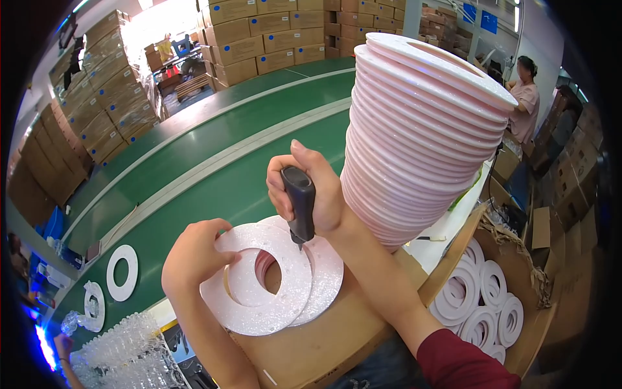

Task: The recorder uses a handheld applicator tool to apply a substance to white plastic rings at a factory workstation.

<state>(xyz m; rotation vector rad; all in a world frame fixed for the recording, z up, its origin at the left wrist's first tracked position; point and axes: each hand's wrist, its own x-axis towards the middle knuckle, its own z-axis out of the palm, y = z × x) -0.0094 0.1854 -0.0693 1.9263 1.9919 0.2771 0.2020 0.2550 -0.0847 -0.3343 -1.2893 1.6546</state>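
My left hand [194,253] grips the left edge of a speckled white ring [291,285], its thumb reaching to the inner hole. This flat ring overlaps another white ring [329,275] beneath it, and both lie over a cardboard surface. Wrapped around a black-handled tool [299,198], my right hand [319,188] holds it upright with the thumb raised. The tool's short, thin metal tip points down at the upper right part of the top ring; whether it touches cannot be told. The tool's exact kind does not show.
A tall, leaning stack of white rings [414,142] rises beside my right forearm. More rings [479,292] fill a cardboard box at right. On the green conveyor [214,175] lies a loose ring [122,273]. Clear plastic pieces [126,347] lie at lower left. A person [525,100] stands far right.
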